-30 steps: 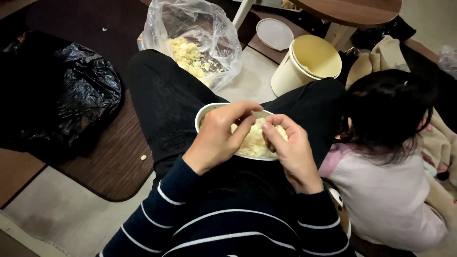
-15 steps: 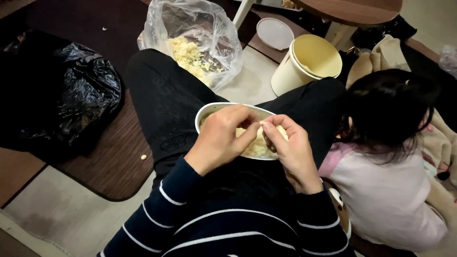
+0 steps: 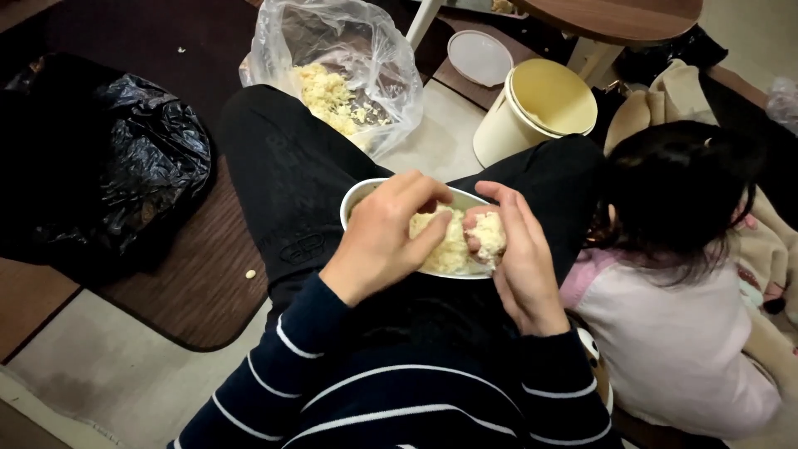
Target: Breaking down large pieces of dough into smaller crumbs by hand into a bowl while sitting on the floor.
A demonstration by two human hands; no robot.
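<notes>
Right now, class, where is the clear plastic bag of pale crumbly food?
The clear plastic bag sits on the floor at upper centre, beyond the person's left knee, left of the cream bucket.

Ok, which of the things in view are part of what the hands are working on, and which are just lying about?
In use:
- left hand and right hand, both in the pale crumbly food
- metal bowl on the lap
- pale lump in the right fingers

Lying about:
- clear plastic bag with more of the pale food
- cream bucket, open
- round lid
- black plastic bag
</notes>
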